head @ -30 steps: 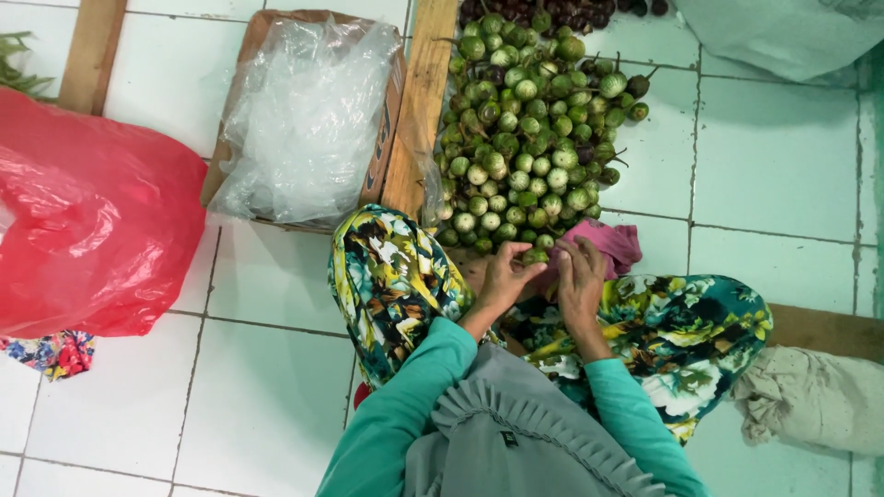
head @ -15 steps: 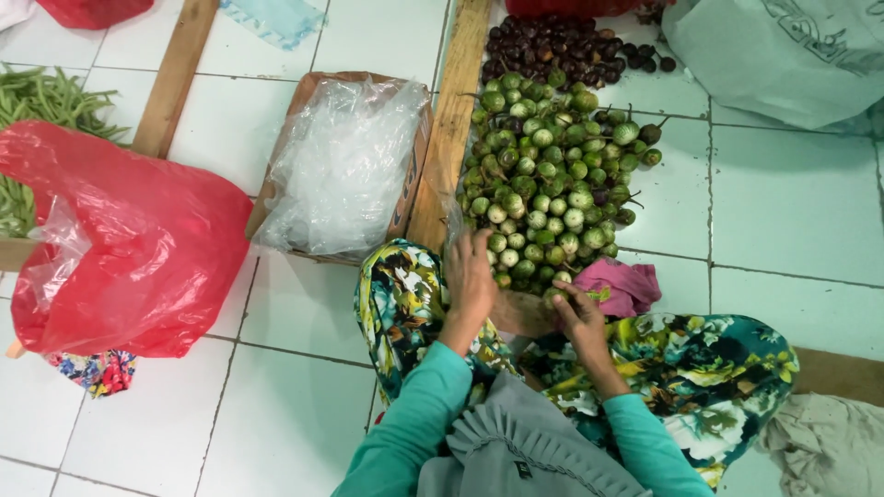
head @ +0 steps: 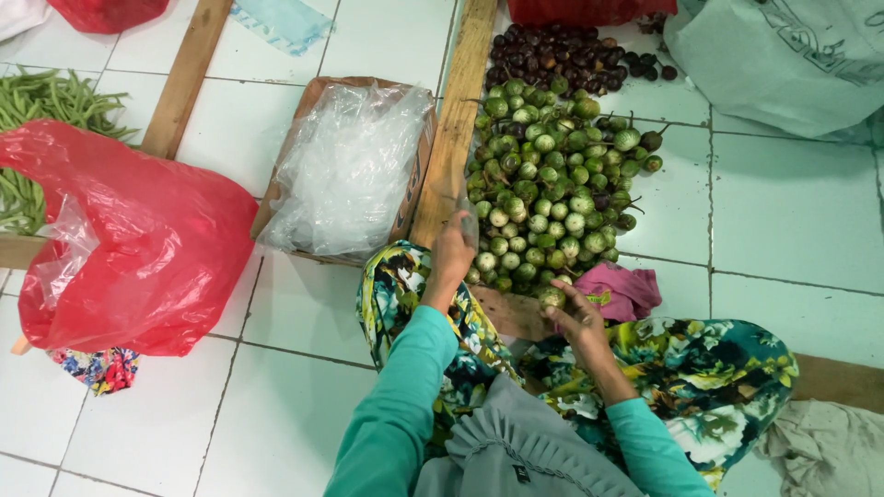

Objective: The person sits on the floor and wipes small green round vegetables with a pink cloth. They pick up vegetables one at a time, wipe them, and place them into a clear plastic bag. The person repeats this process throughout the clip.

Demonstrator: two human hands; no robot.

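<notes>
Head view, white tiled floor [head: 792,212], wooden slats [head: 456,120]

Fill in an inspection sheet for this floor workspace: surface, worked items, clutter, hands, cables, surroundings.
Surface: white tiled floor crossed by wooden planks.
Worked items: pile of small green eggplants; one green eggplant.
Clutter: red plastic bag, box of clear plastic bags, pink cloth.
Hands: left hand at a thin clear bag by the pile's edge; right hand touching the one eggplant.
Cables: nothing seen.
Surroundings: green beans, dark purple fruit, grey sack.
</notes>
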